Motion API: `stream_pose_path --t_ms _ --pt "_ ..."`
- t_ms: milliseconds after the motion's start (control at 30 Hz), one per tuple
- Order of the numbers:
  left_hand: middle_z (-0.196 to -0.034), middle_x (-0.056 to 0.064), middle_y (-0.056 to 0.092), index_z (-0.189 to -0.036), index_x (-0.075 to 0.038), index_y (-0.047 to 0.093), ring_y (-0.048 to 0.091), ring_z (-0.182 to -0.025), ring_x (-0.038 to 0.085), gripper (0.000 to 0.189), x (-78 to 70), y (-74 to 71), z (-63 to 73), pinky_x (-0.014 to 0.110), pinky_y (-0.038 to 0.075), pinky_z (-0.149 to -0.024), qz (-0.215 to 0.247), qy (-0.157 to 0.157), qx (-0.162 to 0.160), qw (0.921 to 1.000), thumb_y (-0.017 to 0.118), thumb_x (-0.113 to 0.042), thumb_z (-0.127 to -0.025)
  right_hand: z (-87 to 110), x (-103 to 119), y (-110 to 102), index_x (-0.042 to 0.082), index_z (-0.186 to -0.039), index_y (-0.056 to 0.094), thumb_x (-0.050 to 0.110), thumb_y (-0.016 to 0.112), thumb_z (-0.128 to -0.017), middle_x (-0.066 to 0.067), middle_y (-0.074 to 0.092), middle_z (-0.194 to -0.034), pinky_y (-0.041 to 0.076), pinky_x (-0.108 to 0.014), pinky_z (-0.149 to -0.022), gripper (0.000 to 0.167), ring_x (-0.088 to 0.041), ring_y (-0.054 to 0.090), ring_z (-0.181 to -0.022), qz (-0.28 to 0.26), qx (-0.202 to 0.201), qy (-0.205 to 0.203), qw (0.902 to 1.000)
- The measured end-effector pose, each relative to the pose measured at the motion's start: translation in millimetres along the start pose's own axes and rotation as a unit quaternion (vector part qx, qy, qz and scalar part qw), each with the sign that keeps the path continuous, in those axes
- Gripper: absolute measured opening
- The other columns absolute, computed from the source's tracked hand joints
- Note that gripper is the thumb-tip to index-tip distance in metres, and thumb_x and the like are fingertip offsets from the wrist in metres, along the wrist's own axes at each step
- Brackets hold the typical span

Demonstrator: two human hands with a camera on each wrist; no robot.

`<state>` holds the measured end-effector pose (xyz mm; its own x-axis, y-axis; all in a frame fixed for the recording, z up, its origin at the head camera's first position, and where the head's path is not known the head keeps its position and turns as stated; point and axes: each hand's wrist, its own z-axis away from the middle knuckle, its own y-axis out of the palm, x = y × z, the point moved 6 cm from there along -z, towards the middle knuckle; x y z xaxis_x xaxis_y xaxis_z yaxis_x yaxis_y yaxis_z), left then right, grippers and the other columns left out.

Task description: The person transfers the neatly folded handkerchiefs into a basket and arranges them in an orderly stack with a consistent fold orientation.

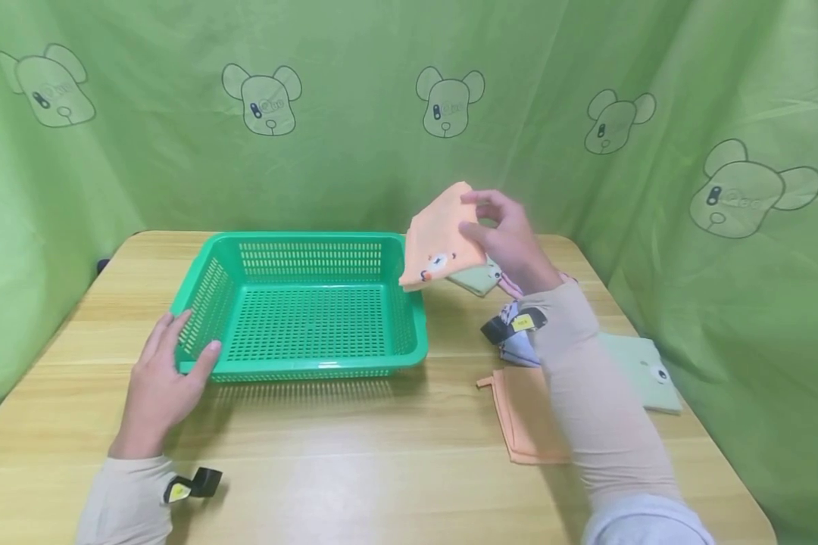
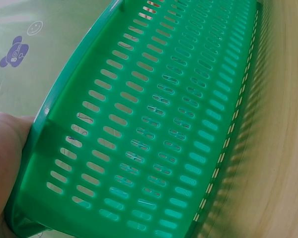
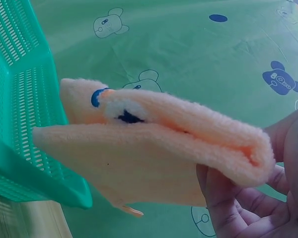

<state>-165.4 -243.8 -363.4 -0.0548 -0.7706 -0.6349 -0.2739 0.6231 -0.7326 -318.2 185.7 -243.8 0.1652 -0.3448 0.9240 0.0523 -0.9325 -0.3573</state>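
My right hand [image 1: 507,238] pinches a folded peach-orange towel [image 1: 443,235] with a small animal face embroidered near its lower edge. This towel hangs in the air at the right rim of a green plastic basket [image 1: 307,365]. From the right wrist view, the plush towel [image 3: 139,163] shows its folded layers, thumb and fingers on its near end and a small loop below. My left hand [image 1: 163,378] holds the basket's near left corner, thumb over the front rim and fingers along the left rim. The basket's slotted floor shows bare in the head view.
Right of the basket lie a pale green towel [image 1: 477,280], a bluish-purple folded cloth [image 1: 518,350], another orange towel [image 1: 528,416] and a second green towel [image 1: 644,375], partly hidden by my right arm. Green curtains [image 1: 354,151] stand behind and beside the wooden table [image 1: 327,469].
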Motion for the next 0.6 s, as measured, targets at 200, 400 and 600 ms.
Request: stream_pose_path --t_ms 200,400,600 --pt "-0.158 0.025 0.01 -0.153 -0.009 0.023 0.021 -0.131 0.063 0.069 -0.5 0.6 0.2 0.083 0.019 -0.09 0.002 -0.001 0.002 1.0 0.048 -0.044 -0.099 -2.5 0.0 8.2 0.012 -0.132 0.054 0.002 0.065 -0.089 -0.013 0.049 -0.125 0.055 -0.031 -0.082 0.046 -0.026 0.055 -0.105 -0.021 0.002 -0.001 0.9998" --pt "-0.158 0.025 0.011 -0.153 -0.009 0.024 0.021 -0.131 0.061 0.069 -0.5 0.3 0.2 0.082 0.02 -0.091 0.0 -0.002 0.001 1.0 0.049 -0.044 -0.099 -2.8 2.7 16.7 0.013 -0.131 0.055 0.003 0.065 -0.088 -0.012 0.051 -0.121 0.056 -0.032 -0.081 0.045 -0.026 0.056 -0.102 -0.013 0.008 -0.011 0.9998" --pt "-0.158 0.025 0.011 -0.153 -0.009 0.023 0.021 -0.132 0.061 0.07 -0.6 0.4 0.2 0.082 0.02 -0.092 -0.002 -0.005 0.003 1.0 0.049 -0.044 -0.099 -2.3 5.3 26.5 0.013 -0.13 0.055 0.004 0.065 -0.089 -0.012 0.053 -0.118 0.056 -0.032 -0.08 0.043 -0.025 0.057 -0.099 -0.008 0.018 -0.016 0.9997"
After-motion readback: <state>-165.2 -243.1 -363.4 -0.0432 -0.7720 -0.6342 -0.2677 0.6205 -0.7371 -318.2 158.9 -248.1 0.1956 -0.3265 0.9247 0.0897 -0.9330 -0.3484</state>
